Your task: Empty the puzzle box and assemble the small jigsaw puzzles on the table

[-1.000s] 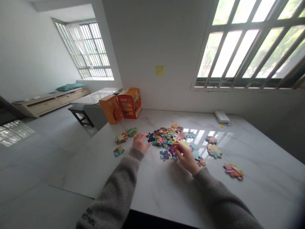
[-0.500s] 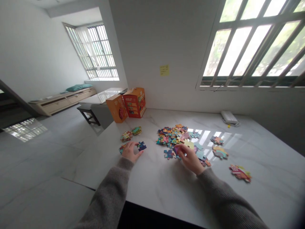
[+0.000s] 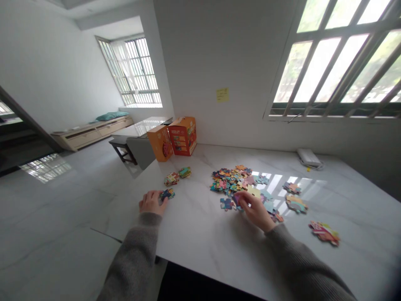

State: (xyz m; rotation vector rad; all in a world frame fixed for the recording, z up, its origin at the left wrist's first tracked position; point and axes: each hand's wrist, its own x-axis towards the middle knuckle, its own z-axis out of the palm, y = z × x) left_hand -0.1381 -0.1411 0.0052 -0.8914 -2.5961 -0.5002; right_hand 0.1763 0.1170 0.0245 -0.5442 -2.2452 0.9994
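Note:
My left hand (image 3: 152, 202) is at the table's left edge, its fingers and thumb closed around a dark blue jigsaw piece (image 3: 162, 195). That piece is up against a few colourful jigsaw pieces (image 3: 170, 192), and the fingers partly hide it. Near the middle of the table, my right hand (image 3: 254, 209) pinches a purple jigsaw piece (image 3: 237, 199) between thumb and fingertips. Just left of those fingertips lies a blue jigsaw piece (image 3: 226, 204). Behind the right hand spreads a heaped pile of mixed jigsaw pieces (image 3: 230, 179).
Two orange boxes (image 3: 184, 136) stand at the back left. Small piece stacks (image 3: 171, 179) lie in front of them. More piece groups (image 3: 296, 204) and a red-and-green stack (image 3: 324, 233) lie on the right. A white device with a cable (image 3: 308, 157) rests by the wall.
My left hand has moved left with the dark blue jigsaw piece, bringing it to the small group at the table edge. My right hand keeps its pinch near the pile. The view has shifted slightly.

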